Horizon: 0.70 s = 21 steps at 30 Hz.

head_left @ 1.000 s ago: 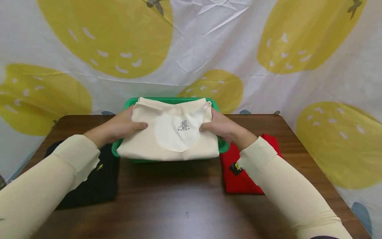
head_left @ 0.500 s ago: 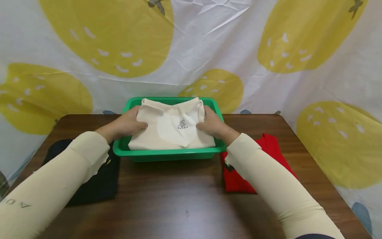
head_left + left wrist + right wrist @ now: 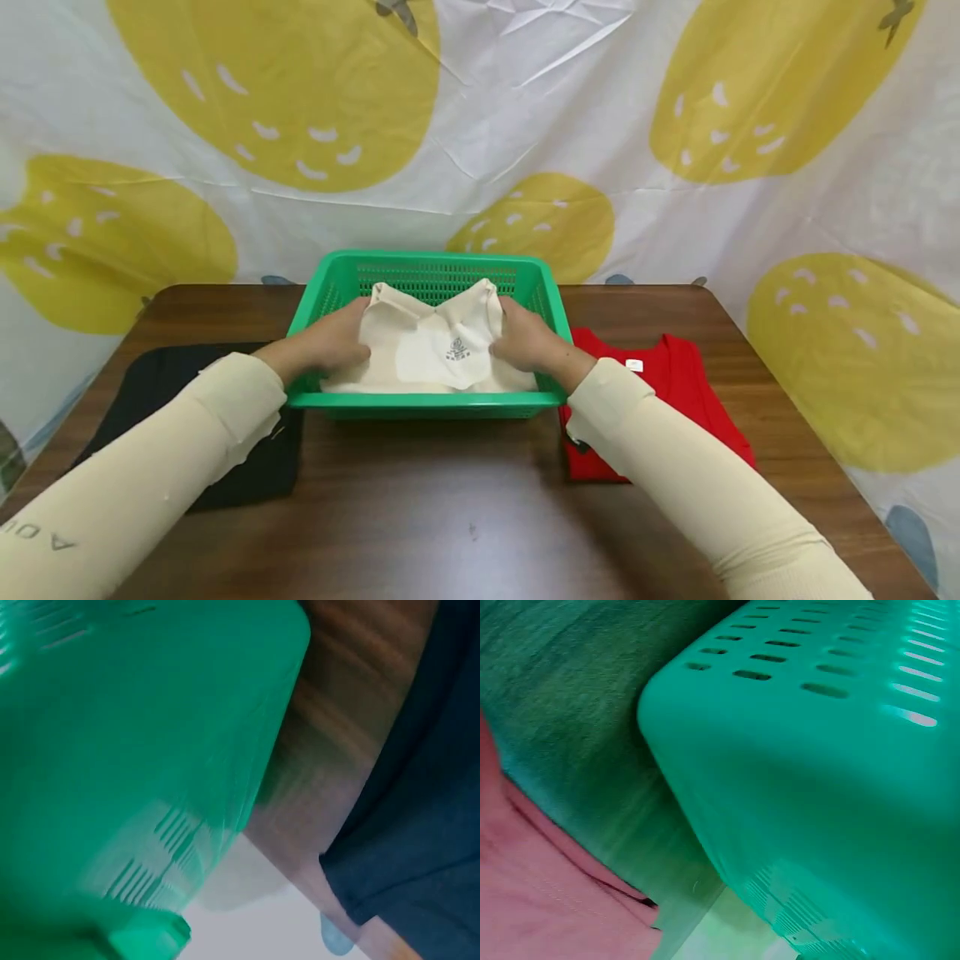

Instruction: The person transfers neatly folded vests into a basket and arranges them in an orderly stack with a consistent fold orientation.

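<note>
A folded cream shirt [image 3: 427, 354], with a paler neck patch and a printed label, lies inside the green slotted basket [image 3: 427, 401]. My left hand [image 3: 337, 337] grips its left side and my right hand [image 3: 525, 335] its right side, both reaching down past the basket's front rim. The fingers under the cloth are hidden. Each wrist view is mostly filled by the outer wall of the basket [image 3: 150, 750], seen again as slotted green basket [image 3: 780, 750] on the right; neither hand shows there.
A folded black garment [image 3: 172, 383] lies on the wooden table [image 3: 435, 517] to the left of the basket. On the right lies a folded red shirt [image 3: 675, 392], partly under my right sleeve. Behind the table hangs a white cloth [image 3: 525, 83] with yellow fruit prints.
Both hands have lowered the cream shirt from above the basket to inside it, behind the front rim. The basket's inside and more of the red shirt now show.
</note>
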Each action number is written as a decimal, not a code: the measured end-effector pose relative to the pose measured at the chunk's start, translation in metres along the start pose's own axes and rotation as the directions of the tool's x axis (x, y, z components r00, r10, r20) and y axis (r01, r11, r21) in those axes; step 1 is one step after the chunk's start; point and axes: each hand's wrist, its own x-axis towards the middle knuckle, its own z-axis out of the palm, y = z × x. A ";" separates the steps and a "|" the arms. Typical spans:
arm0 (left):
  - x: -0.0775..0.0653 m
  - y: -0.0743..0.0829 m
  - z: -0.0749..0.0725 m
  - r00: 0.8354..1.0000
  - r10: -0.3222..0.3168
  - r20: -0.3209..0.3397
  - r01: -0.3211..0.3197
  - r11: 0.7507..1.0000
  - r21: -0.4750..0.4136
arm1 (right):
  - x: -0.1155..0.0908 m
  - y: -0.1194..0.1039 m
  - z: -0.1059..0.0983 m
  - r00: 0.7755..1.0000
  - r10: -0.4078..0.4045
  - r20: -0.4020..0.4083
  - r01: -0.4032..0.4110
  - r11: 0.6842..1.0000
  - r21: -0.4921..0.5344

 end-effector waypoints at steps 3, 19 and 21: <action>-0.004 0.003 0.011 1.000 -0.008 0.022 0.008 1.000 0.011 | -0.002 0.002 0.003 1.000 0.004 0.012 -0.003 0.998 -0.065; -0.010 0.011 0.026 0.987 -0.151 0.058 0.144 0.983 0.114 | -0.014 0.010 0.008 0.994 -0.109 -0.008 0.102 0.950 -0.295; -0.010 0.013 0.025 0.987 -0.153 0.045 0.145 0.978 0.148 | -0.015 0.009 0.007 0.989 -0.145 -0.006 0.133 0.922 -0.364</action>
